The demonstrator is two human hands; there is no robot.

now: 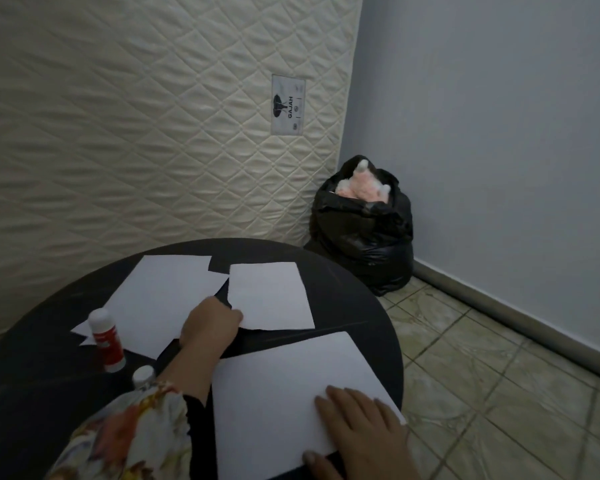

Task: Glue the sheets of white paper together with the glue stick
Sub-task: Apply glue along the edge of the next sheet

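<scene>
While right hand (357, 431) lies flat on near sheet (291, 393) lower right, left hand (210, 325) at frame centre pinches small sheet (269, 294); upright glue stick (106, 339) just left, nearer left hand.

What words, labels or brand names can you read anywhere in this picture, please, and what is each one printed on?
"GAJAH": printed sideways on the label sewn to the quilted mattress, next to a dark emblem.
The smaller marks on that label are too small to read.
The red band of the glue stick carries print too blurred to read.
The sheets of white paper show no writing.
</scene>
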